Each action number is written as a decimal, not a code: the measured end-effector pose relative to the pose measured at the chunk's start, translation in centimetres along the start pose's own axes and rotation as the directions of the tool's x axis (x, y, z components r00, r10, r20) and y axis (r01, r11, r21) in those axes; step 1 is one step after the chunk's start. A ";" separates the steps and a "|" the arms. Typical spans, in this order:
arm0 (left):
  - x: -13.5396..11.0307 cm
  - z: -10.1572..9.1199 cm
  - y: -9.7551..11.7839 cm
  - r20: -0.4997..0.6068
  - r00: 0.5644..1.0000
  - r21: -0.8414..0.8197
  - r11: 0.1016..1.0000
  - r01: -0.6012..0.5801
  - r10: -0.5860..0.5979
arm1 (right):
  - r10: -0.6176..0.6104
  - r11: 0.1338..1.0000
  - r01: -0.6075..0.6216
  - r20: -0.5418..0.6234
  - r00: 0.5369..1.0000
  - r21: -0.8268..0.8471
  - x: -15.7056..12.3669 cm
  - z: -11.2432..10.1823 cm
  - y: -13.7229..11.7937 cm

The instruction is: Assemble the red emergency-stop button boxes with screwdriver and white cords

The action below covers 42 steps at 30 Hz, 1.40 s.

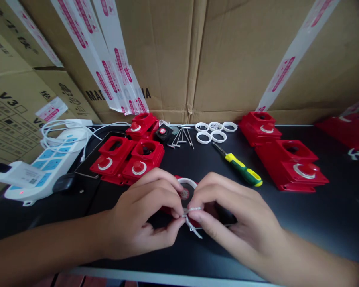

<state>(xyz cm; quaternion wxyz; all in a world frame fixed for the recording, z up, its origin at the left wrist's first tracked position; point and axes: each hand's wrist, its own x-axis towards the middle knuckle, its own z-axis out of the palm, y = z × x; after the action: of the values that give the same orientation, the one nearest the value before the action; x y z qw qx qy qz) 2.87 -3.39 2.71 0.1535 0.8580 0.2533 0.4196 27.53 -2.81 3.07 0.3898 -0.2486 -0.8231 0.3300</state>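
My left hand (pixel 149 211) and my right hand (pixel 236 215) meet above the middle of the black table, each closed in a pinch. Between their fingertips is a thin white twisted cord (pixel 194 230); one end hangs down at a slant, and a short stretch runs into the right fingertips. Behind the fingers, a red part with a white ring (pixel 188 181) and a round red-and-white label (pixel 184 194) partly shows. My hands hide most of that part, and a dark shape under the right hand cannot be made out.
Red housings with knobs stand at left (pixel 110 155) and right (pixel 296 163). Behind my hands lie a yellow-green screwdriver (pixel 242 167), several white rings (pixel 218 136) and T-handled metal tools (pixel 182 135). A white power strip (pixel 48 163) with cables sits left; cardboard (pixel 167 59) walls the back.
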 end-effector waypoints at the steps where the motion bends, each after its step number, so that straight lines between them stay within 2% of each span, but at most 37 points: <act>1: 0.1 0.0 0.0 -0.001 1.000 0.017 1.000 -0.017 0.017 | 0.077 0.995 -0.077 0.006 0.997 0.061 0.0 0.1 -0.1; 4: 0.3 -0.2 0.0 -0.004 1.000 0.056 0.998 -0.031 0.031 | 0.310 0.915 -0.318 0.072 0.948 0.249 0.0 0.3 -0.5; 7: 0.5 -0.4 -0.1 -0.017 0.999 0.075 0.997 -0.034 0.035 | 0.485 0.700 -0.515 0.200 0.851 0.495 0.0 0.5 -0.9; 9: 0.6 -0.5 0.0 -0.022 0.999 0.083 0.996 -0.038 0.040 | 0.515 0.584 -0.555 0.259 0.817 0.592 0.2 0.6 -1.1; 12: 0.7 -0.7 0.1 -0.019 0.999 0.091 0.995 -0.028 0.030 | 0.511 0.541 -0.555 0.278 0.814 0.631 0.5 0.5 -1.3; 22: 0.9 -0.5 0.2 -0.063 0.997 0.117 0.992 -0.047 0.054 | 0.460 0.650 -0.544 0.294 0.838 0.531 0.3 0.5 -1.2; 28: 1.1 -0.7 0.2 -0.031 0.996 0.129 0.989 -0.073 0.078 | 0.467 0.684 -0.547 0.286 0.837 0.484 0.2 0.5 -1.2; 33: 1.2 -1.0 0.3 -0.001 0.992 0.203 0.971 -0.125 0.128 | 0.476 0.701 -0.555 0.285 0.832 0.448 0.2 0.5 -1.4; 35: 1.1 -1.1 0.3 0.009 0.988 0.220 0.964 -0.153 0.154 | 0.449 0.755 -0.520 0.263 0.854 0.400 0.2 0.4 -1.4; 39: 0.8 -1.2 0.3 0.036 0.984 0.224 0.958 -0.179 0.175 | 0.337 0.891 -0.375 0.180 0.924 0.255 0.2 0.5 -1.3; 42: 0.6 -1.2 0.3 0.036 0.987 0.212 0.964 -0.161 0.157 | 0.248 0.946 -0.271 0.140 0.959 0.180 0.3 0.6 -1.4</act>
<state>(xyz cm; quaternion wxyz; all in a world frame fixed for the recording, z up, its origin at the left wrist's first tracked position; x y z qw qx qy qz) 2.29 -3.21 3.95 0.0286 0.8910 0.2258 0.3927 26.70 -3.73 3.98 0.3175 -0.2956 -0.7675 0.4720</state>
